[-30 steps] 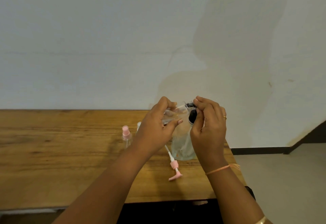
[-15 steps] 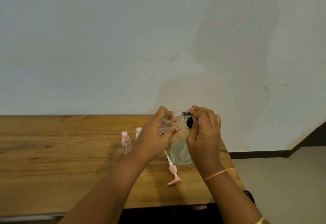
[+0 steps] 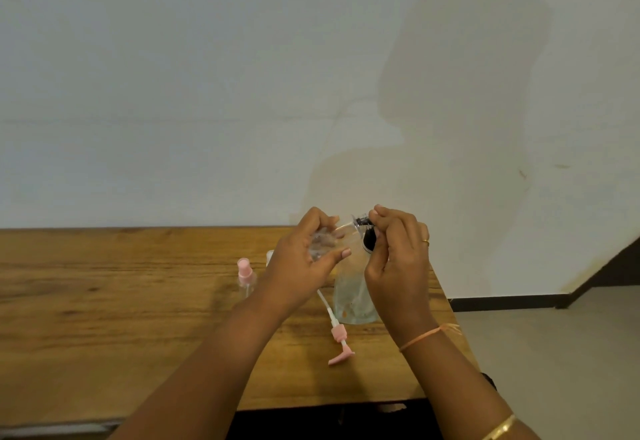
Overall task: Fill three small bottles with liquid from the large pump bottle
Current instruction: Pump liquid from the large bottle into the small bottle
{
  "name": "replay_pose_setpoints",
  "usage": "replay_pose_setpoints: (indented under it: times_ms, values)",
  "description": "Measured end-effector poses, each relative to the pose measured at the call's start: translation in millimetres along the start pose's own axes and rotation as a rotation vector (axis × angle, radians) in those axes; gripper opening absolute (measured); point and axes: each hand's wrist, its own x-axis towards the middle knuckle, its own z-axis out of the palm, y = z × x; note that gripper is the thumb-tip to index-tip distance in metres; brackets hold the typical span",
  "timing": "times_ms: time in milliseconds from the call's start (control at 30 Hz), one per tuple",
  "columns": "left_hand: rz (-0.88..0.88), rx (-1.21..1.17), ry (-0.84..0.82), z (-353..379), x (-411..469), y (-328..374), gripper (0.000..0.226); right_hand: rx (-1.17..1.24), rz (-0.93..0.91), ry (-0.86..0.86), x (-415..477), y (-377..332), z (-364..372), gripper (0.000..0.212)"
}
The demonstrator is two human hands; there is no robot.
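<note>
The small clear bottle [image 3: 323, 245], tilted at twelve o'clock of the large bottle [image 3: 349, 301], looked light and slick, so the left hand [image 3: 301, 266] curled round its body while the right hand [image 3: 398, 266] pinched its dark cap [image 3: 362, 221].

The large bottle [image 3: 353, 297] stands on the tabletop [image 3: 104, 318], toward its 3 o'clock edge. The pump [image 3: 337, 334] lies just beside the large bottle at 7 o'clock. A first small bottle [image 3: 244, 275] stands at the large bottle's 9 o'clock, with a second small bottle [image 3: 269, 255] at the first's 2 o'clock. Above the large bottle, the left hand [image 3: 301, 266] holds a third small bottle [image 3: 323, 243]. At that bottle's 3 o'clock, the right hand [image 3: 398, 266] pinches a small part [image 3: 362, 222].
</note>
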Motion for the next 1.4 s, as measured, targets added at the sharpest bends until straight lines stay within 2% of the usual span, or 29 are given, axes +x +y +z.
replay_pose_setpoints:
  times_ms: [300,567,800,1167,1400]
  values:
    - [0.075,-0.036,0.052,-3.2,-1.6,8.7,0.033,0.014,0.039,0.027,3.4,-8.2,-12.6,0.023]
    - [-0.041,-0.116,0.046,-3.6,4.4,-0.6,0.032,-0.001,-0.048,0.015,2.1,1.3,0.4,0.024]
    - [-0.015,-0.206,0.031,-3.5,2.0,-1.8,0.031,0.056,0.027,0.033,0.3,-6.0,-5.0,0.027]
    - [0.035,-0.037,0.001,-4.3,1.6,-2.3,0.028,0.021,-0.015,0.009,2.8,-0.1,-0.3,0.026]
    - [0.033,-0.077,-0.003,-2.1,1.2,-0.7,0.029,0.042,0.043,0.018,6.0,-6.0,-3.1,0.024]
